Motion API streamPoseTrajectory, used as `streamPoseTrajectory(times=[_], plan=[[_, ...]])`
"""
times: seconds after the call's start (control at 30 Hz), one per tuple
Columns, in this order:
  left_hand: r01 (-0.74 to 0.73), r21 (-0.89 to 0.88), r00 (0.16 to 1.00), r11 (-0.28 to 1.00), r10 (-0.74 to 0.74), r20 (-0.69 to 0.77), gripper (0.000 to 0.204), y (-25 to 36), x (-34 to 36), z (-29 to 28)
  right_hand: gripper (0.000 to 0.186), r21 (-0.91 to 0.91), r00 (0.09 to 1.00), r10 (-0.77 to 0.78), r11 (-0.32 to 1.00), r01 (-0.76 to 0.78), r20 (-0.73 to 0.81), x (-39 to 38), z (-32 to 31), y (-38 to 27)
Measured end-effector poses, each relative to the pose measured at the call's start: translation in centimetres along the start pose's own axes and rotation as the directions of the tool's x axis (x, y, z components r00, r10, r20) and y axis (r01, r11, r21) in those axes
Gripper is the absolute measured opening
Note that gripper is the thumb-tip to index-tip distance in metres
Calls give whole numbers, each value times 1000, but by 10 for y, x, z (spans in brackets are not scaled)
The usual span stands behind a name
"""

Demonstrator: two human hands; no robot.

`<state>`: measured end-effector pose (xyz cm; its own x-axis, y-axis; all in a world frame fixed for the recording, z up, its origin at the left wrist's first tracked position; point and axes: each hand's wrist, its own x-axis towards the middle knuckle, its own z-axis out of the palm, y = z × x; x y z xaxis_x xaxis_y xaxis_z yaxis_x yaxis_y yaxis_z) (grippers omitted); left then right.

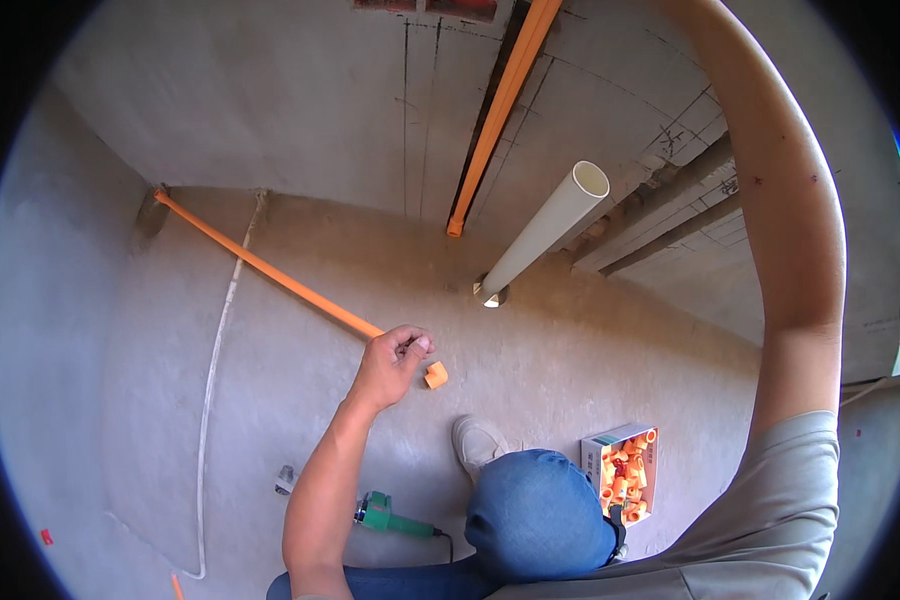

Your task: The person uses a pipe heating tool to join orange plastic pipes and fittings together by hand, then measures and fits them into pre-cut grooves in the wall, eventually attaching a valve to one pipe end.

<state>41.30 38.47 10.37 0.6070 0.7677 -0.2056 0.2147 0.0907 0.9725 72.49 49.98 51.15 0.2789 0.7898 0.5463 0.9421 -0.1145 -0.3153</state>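
My left hand [398,362] is closed, thumb and fingers curled together, low over the concrete floor. A long orange pipe [270,268] runs from the far left corner up to this hand, which hides its near end. Whether the fingers grip the pipe cannot be made out. Just right of the hand lies an orange elbow fitting [436,375]. My right arm reaches up along the right side, and its hand is out of the picture at the top.
A white pipe [545,235] rises from the floor ahead. Beyond it, orange pipes [500,115] sit in a wall groove. By my knee stands a box [590,462] of orange fittings. A green corded tool [395,515] lies left of my legs. A whitish line [213,370] crosses the floor.
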Motion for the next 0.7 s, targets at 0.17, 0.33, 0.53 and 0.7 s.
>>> streamPoseTrajectory(times=[0.17, 0.33, 0.53, 0.7], plan=[[26, -34, 1000, 999, -26, 6, 24, 2, 2, 3, 50, 52, 1000, -29, 998, 28, 8, -4, 1, -3], [22, -43, 1000, 999, -22, 7, 23, 5, 10, 8, 51, 54, 998, -54, 997, 52, 34, 12, -1, 6], [1, 163, 998, 987, 10, -66, 27, 31, 22, -8, 49, 63, 999, -54, 997, 53, 4, -4, -4, 13], [-258, 396, 931, 881, 337, -143, 33, 117, 75, -70, 51, 0, 997, -76, 997, 76, -16, -7, 14, 3]])
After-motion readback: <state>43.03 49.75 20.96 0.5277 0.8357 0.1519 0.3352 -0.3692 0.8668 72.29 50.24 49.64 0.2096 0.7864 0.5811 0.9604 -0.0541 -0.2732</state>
